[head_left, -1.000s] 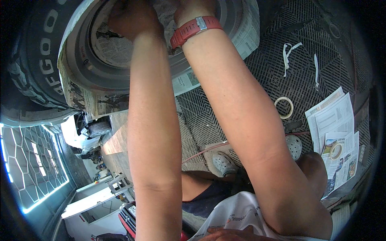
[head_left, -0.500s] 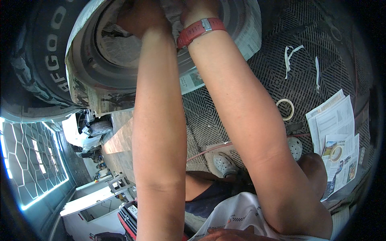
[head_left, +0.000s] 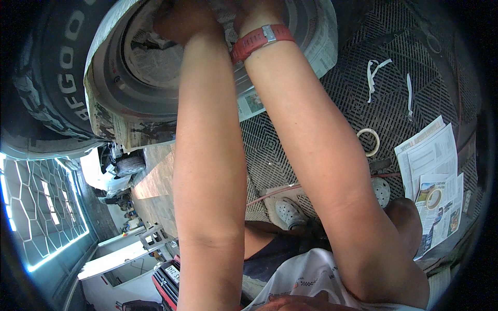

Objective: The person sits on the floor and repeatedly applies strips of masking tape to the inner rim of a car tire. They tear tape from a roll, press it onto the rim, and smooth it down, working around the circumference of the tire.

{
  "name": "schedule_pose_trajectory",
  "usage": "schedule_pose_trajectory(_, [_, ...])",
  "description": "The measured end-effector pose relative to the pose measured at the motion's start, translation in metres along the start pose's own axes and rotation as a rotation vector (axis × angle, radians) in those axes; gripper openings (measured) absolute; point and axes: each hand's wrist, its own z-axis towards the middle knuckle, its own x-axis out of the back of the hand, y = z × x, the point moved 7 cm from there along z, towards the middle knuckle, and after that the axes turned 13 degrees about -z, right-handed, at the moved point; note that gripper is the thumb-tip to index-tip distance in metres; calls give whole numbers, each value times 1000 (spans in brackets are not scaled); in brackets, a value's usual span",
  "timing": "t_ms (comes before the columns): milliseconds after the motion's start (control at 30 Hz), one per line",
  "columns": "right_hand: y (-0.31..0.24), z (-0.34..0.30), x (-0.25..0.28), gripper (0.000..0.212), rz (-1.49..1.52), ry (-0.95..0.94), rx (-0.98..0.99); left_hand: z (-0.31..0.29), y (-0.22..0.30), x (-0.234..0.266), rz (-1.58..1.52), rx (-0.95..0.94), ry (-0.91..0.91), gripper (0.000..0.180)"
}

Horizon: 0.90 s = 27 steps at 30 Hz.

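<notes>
The round, gray metal wheel rim [head_left: 142, 98] lies directly ahead of both forearms, its open, ring-shaped face toward the person — being circular, it shows no long axis. The left hand [head_left: 191, 23] is over the opening, nearer the rim's left side and the gray printed newspaper sheets [head_left: 153, 63] inside; the right hand [head_left: 258, 14], above a red-strapped wristwatch [head_left: 263, 41], is nearer the right side. The fingers of both are hidden — whether apart or clamped, I cannot tell.

Honeycomb lighting [head_left: 52, 212] glows within a bright frame [head_left: 63, 254] near a white wall [head_left: 96, 293], while light brightens the brown floor [head_left: 155, 175] beyond dark, diagonally ridged matting [head_left: 386, 122].
</notes>
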Motion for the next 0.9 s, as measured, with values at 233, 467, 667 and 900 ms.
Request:
schedule_pose_trajectory(233, [27,9,-10,16,-33,-86,-15,36,-43,26,1178,-468,-199,36])
schedule_pose_trajectory(467, [4,18,4,15,-50,-23,-20,-40,30,32,505,-621,-391,34])
schedule_pose_trajectory(667, [5,14,1,22,-162,-16,45,-63,55,20,631,-1201,-520,40])
schedule_pose_trajectory(900, [3,14,7,30,-363,4,35,-52,54,17,727,-1148,-580,52])
